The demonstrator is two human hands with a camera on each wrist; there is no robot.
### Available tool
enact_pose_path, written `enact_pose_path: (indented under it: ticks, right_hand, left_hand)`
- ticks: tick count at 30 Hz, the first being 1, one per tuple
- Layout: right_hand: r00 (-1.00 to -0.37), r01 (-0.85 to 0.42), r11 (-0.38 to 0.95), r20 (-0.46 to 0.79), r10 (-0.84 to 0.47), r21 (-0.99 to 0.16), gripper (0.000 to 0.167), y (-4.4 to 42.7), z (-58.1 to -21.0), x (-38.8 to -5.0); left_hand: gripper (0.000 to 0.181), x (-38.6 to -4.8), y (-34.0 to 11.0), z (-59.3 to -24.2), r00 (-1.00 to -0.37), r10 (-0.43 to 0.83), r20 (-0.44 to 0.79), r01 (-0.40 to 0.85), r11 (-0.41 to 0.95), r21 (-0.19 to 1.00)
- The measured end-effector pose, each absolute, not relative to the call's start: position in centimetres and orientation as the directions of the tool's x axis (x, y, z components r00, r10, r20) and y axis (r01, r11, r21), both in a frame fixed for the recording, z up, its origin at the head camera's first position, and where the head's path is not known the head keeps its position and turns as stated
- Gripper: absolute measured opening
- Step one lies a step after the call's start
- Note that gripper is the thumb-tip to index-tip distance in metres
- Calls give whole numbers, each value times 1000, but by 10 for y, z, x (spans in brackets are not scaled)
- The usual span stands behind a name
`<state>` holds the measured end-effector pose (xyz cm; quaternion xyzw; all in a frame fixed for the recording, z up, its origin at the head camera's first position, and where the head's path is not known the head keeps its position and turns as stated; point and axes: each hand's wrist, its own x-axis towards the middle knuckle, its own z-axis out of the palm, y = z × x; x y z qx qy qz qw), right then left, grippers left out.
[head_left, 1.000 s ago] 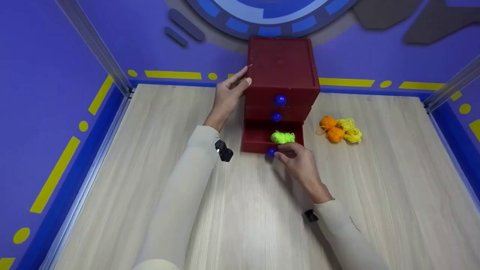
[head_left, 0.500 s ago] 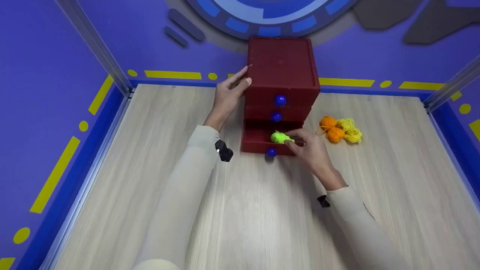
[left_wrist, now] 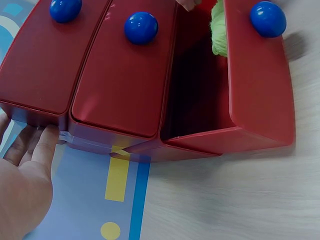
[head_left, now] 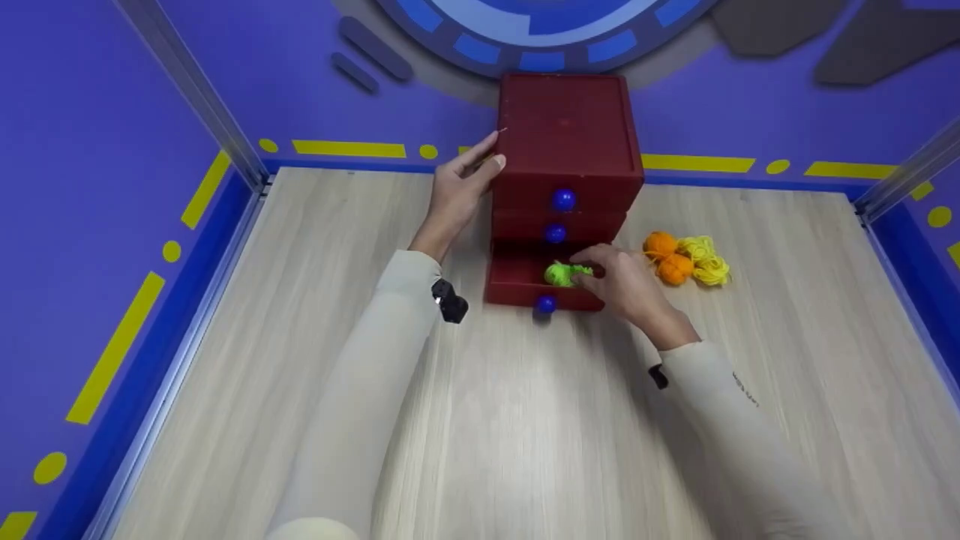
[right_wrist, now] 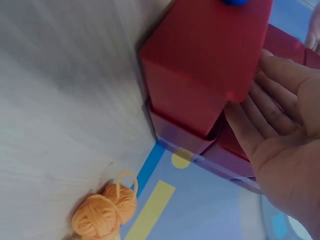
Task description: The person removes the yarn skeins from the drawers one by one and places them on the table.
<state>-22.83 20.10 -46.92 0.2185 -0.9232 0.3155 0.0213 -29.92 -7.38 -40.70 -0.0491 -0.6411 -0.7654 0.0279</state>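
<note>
A dark red chest of drawers (head_left: 562, 127) with blue knobs stands against the back wall. Its bottom drawer (head_left: 514, 294) is pulled out and holds a bright green bundle of yarn (head_left: 559, 274). My right hand (head_left: 626, 285) reaches over this drawer's right side, thumb and fingers spread about the yarn's right end. A fingertip (left_wrist: 188, 4) shows apart from the yarn in the left wrist view; the right wrist view hides the yarn. My left hand (head_left: 454, 196) rests on the chest's left side with extended fingers.
Two orange yarn balls (head_left: 675, 268) and a yellow yarn bundle (head_left: 709, 262) lie on the wooden tabletop (head_left: 480, 420), right of the chest. Blue panels with yellow marks enclose the back and sides.
My right hand has left the bottom drawer's knob and moved up and right to the green yarn inside. The left hand stays on the chest's side.
</note>
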Motion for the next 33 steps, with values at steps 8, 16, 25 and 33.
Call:
enact_pose_path:
  ticks: [8, 16, 25, 33]
  right_hand:
    - [-887, -437, 737, 111, -449, -516, 26, 204, -473, -239]
    - [-854, -474, 741, 44, -519, -475, 25, 202, -471, -252]
    - [-812, -528, 716, 26, -582, -457, 27, 197, -475, -262]
    - [-783, -573, 685, 55, -619, -450, 24, 196, -481, -267]
  left_hand:
    - [47, -300, -74, -408, -994, 29, 105, 98, -181, 979]
    - [46, -300, -73, -408, -993, 20, 114, 108, -184, 977]
    - [47, -300, -74, -407, -994, 25, 107, 102, -170, 980]
    - [47, -299, -75, -408, -994, 28, 103, 98, -147, 984]
